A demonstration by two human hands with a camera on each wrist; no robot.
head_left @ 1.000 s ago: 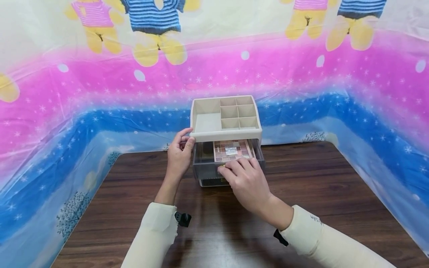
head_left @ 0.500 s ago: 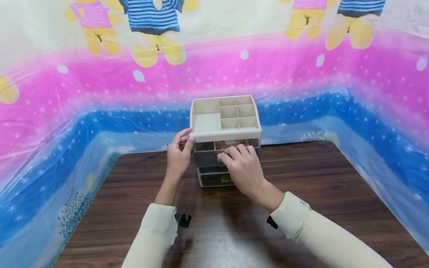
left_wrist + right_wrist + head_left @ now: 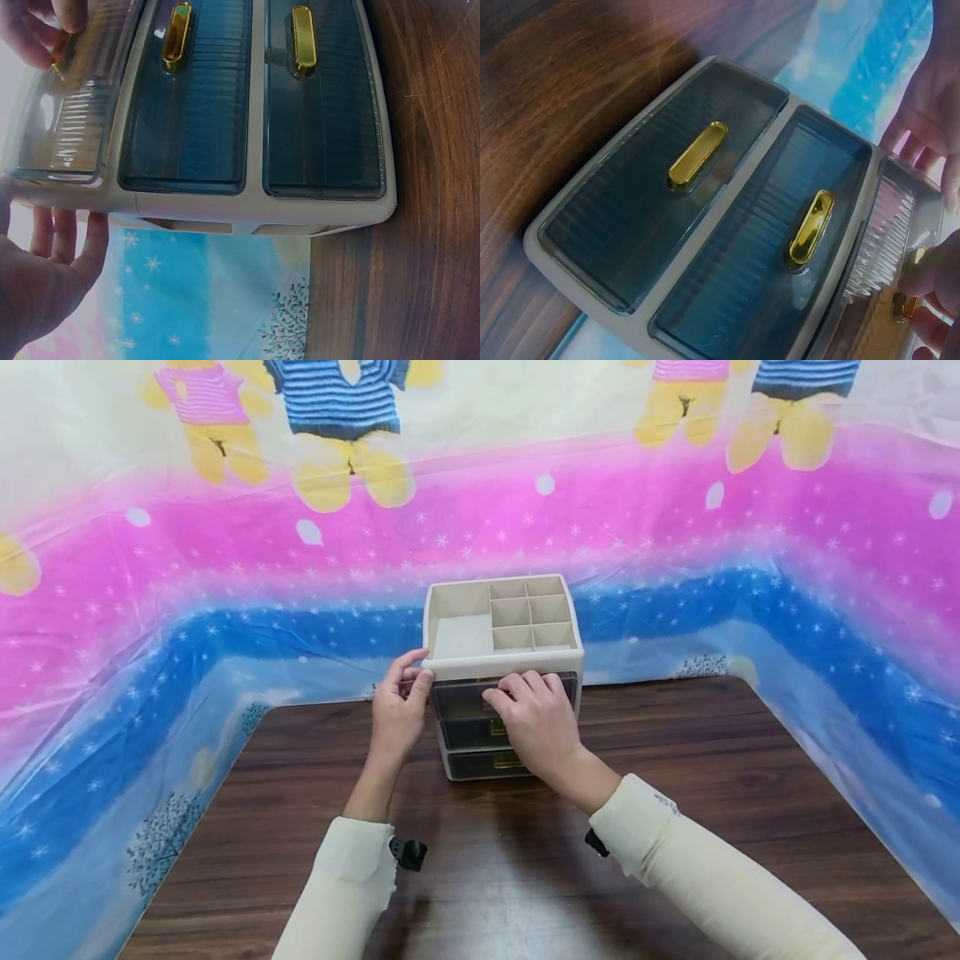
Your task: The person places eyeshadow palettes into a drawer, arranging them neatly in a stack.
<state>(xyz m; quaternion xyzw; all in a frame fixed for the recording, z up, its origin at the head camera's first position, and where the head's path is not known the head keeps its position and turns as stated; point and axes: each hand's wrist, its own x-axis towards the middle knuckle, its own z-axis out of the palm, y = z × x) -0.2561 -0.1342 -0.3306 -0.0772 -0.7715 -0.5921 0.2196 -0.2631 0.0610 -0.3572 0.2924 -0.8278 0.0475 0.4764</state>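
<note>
A cream desktop drawer organizer (image 3: pixel 506 663) with smoky see-through drawers stands on the table. My left hand (image 3: pixel 397 714) holds its upper left side, thumb at the front edge and fingers along the side wall. My right hand (image 3: pixel 542 727) pinches the gold handle (image 3: pixel 906 289) of the top drawer (image 3: pixel 456 700). In both wrist views this drawer's front still stands slightly proud of the frame. Something brownish shows through it. The middle drawer (image 3: pixel 187 127) and bottom drawer (image 3: pixel 322 135) sit flush, each with a gold handle.
The organizer's top has one wide compartment (image 3: pixel 463 635) and several small ones (image 3: pixel 551 608). Dark wood table (image 3: pixel 712 793) surrounds it. A printed cloth (image 3: pixel 480 518) hangs behind and along both sides.
My right hand has pushed the top drawer inward, away from me, from well out to almost in. The palette seen inside it is now hidden in the head view. My left hand stays put.
</note>
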